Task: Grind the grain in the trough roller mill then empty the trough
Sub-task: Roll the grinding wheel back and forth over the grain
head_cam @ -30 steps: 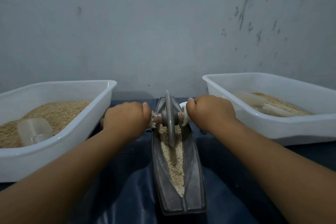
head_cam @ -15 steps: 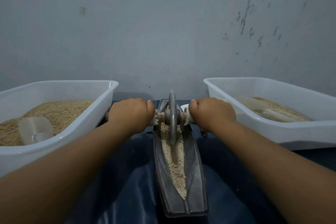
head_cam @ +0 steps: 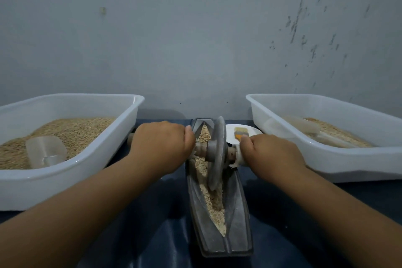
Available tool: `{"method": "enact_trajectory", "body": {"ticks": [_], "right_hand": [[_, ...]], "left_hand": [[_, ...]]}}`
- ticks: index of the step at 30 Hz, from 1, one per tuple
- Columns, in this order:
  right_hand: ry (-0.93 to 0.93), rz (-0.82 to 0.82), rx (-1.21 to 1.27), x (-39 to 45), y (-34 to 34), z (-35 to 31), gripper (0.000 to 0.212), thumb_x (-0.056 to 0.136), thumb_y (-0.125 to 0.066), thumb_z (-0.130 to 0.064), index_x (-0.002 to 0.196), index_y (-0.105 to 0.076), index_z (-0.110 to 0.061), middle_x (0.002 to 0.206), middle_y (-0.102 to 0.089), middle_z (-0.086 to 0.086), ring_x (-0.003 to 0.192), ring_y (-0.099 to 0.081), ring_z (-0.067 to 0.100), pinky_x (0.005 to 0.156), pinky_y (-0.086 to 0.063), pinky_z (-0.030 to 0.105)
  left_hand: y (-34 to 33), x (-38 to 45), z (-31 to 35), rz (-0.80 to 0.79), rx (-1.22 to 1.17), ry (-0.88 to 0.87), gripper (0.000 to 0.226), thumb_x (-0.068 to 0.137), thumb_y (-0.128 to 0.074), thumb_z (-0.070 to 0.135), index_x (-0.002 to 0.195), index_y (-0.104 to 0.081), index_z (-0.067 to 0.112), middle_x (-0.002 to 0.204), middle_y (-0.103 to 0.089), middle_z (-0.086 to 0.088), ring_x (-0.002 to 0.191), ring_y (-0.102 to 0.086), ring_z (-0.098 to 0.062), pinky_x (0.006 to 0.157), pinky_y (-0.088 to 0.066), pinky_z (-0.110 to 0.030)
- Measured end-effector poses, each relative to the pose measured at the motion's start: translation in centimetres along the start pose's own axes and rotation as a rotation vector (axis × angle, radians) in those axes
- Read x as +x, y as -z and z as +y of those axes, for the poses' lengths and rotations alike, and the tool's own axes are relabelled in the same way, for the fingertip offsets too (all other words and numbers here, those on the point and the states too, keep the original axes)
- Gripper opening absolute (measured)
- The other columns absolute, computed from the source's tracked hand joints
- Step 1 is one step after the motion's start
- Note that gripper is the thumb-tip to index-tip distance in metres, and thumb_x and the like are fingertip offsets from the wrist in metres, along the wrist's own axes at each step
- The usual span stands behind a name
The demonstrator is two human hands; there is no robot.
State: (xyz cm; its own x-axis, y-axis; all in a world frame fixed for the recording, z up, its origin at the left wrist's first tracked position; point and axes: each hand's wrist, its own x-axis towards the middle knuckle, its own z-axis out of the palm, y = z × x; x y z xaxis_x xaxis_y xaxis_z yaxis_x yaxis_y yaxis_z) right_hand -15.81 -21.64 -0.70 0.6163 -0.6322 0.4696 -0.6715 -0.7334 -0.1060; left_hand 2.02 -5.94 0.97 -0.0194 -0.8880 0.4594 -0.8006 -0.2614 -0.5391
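Grain (head_cam: 214,204) lay coarse along the trough (head_cam: 237,222) on the bench, my left grip (head_cam: 162,148) and right grip (head_cam: 272,154) clenched on the wheel's (head_cam: 217,150) axle handles, so grinding seemed unfinished and emptying undone.

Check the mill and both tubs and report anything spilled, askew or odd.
No spill shows on the blue cloth. The wheel leans to one side in the trough, not upright. Frayed white wrapping sticks out by the right hand.
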Motion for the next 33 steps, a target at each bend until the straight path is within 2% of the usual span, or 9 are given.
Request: {"method": "enact_trajectory", "body": {"ticks": [3, 5, 11, 16, 18, 22, 26, 31, 33], "right_hand": [[0.061, 0.050, 0.013, 1.3, -0.3, -0.5, 0.026, 0.097, -0.033, -0.029, 0.084, -0.052, -0.015, 0.072, -0.050, 0.001, 0.067, -0.048, 0.023, 0.054, -0.034, 0.029], [0.046, 0.054, -0.007, 2.9, -0.5, -0.9, 0.036, 0.094, -0.031, -0.034, 0.071, -0.048, -0.013, 0.063, -0.043, -0.001, 0.057, -0.043, 0.018, 0.049, -0.022, 0.027], [-0.004, 0.110, 0.024, 6.7, -1.2, -1.5, 0.048, 0.093, -0.027, -0.039, 0.054, -0.044, -0.018, 0.057, -0.045, 0.002, 0.052, -0.040, 0.018, 0.049, -0.021, 0.029], [-0.028, 0.137, -0.003, 5.3, -1.4, -1.5, 0.050, 0.095, -0.026, -0.040, 0.052, -0.040, -0.019, 0.055, -0.039, -0.002, 0.058, -0.042, 0.024, 0.056, -0.029, 0.032], [-0.014, 0.111, -0.004, 4.2, -1.1, -1.2, 0.048, 0.096, -0.027, -0.038, 0.055, -0.042, -0.020, 0.057, -0.043, -0.003, 0.056, -0.041, 0.021, 0.055, -0.027, 0.031], [0.112, 0.048, -0.118, 1.5, -0.4, -1.0, 0.022, 0.089, -0.051, -0.024, 0.077, -0.037, -0.011, 0.074, -0.059, 0.001, 0.056, -0.040, 0.020, 0.045, -0.019, 0.026], [0.083, 0.073, -0.121, -0.7, 1.0, -0.8, 0.044, 0.095, -0.018, -0.047, 0.065, -0.040, -0.023, 0.057, -0.045, -0.004, 0.051, -0.038, 0.008, 0.047, -0.027, 0.027], [0.185, 0.017, -0.168, -3.5, 2.6, -0.5, 0.047, 0.091, -0.003, -0.048, 0.070, -0.041, -0.030, 0.062, -0.045, -0.004, 0.062, -0.048, 0.012, 0.059, -0.043, 0.031], [0.196, -0.001, -0.130, -3.3, 2.4, -0.1, 0.043, 0.094, -0.007, -0.046, 0.075, -0.039, -0.026, 0.064, -0.043, -0.006, 0.064, -0.050, 0.010, 0.061, -0.047, 0.030]], "left_hand": [[-1.1, 0.6, -0.6, -0.096, 0.032, 0.048, 0.018, 0.083, -0.057, 0.011, 0.097, -0.047, 0.008, 0.070, -0.043, -0.006, 0.057, -0.046, -0.026, 0.049, -0.035, -0.029], [-2.0, 1.5, -1.3, -0.210, 0.031, 0.099, 0.021, 0.088, -0.054, 0.016, 0.105, -0.041, 0.011, 0.080, -0.044, -0.006, 0.066, -0.043, -0.024, 0.053, -0.037, -0.033], [-3.1, 4.6, -3.2, -0.497, -0.186, 0.160, 0.024, 0.086, -0.059, 0.011, 0.105, -0.045, 0.011, 0.107, -0.054, -0.015, 0.093, -0.055, -0.032, 0.074, -0.046, -0.040], [-2.9, 3.5, -2.3, -0.304, -0.046, 0.177, 0.016, 0.090, -0.052, 0.013, 0.103, -0.044, 0.009, 0.096, -0.056, -0.012, 0.075, -0.050, -0.029, 0.061, -0.045, -0.039], [-2.5, 2.6, -1.7, -0.255, 0.019, 0.161, 0.026, 0.089, -0.053, 0.014, 0.114, -0.046, 0.008, 0.097, -0.058, -0.011, 0.077, -0.056, -0.030, 0.059, -0.043, -0.037], [-1.1, 0.8, -0.7, -0.231, 0.023, 0.134, 0.043, 0.091, -0.052, 0.017, 0.131, -0.037, 0.008, 0.108, -0.057, -0.012, 0.090, -0.059, -0.033, 0.063, -0.044, -0.038], [0.8, -1.2, 0.1, -0.201, -0.039, 0.056, 0.038, 0.090, -0.053, 0.017, 0.121, -0.033, 0.009, 0.100, -0.057, -0.010, 0.081, -0.058, -0.029, 0.068, -0.054, -0.041], [2.4, -2.8, 0.8, -0.148, -0.120, 0.010, 0.032, 0.094, -0.019, 0.018, 0.120, -0.036, 0.009, 0.084, -0.046, -0.006, 0.075, -0.055, -0.026, 0.064, -0.048, -0.034], [2.1, -2.7, 0.8, -0.145, -0.098, -0.017, 0.027, 0.096, -0.019, 0.018, 0.117, -0.034, 0.008, 0.080, -0.042, -0.005, 0.073, -0.055, -0.026, 0.064, -0.048, -0.033]]}}
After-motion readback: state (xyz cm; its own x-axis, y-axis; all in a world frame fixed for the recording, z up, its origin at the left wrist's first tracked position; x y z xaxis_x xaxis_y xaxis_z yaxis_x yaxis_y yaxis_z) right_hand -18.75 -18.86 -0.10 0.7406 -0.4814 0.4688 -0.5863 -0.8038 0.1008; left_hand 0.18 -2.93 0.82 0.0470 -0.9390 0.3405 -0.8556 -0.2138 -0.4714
